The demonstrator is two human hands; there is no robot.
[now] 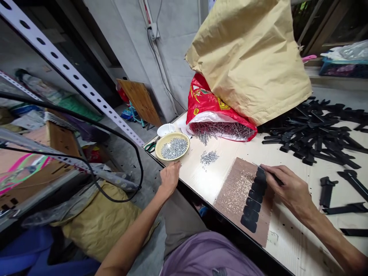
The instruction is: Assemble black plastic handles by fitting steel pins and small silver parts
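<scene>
At the table's front edge, just below a yellow bowl (pixel 174 148) of small silvery metal pieces, my left hand (pixel 170 177) is closed, its fingertips curled out of sight. Over the far end of a brown board (pixel 230 191), my right hand (pixel 290 188) grips a slim black piece (pixel 275 178); a thin pale tip shows by the fingertips. A row of flat, rounded black pieces (pixel 253 205) runs along the board under that hand. Pale crumbs (pixel 240 184) are scattered beside the row.
Loose metal pieces (pixel 209 158) lie by the bowl. A red bag (pixel 201 96) of nail-like metal rods stands behind, under a tan sack (pixel 250 57). Black plastic parts (pixel 313 130) are heaped at right. Scissors (pixel 150 147) lie left; a black cable (pixel 140 165) hangs in front of the perforated frame (pixel 77 82).
</scene>
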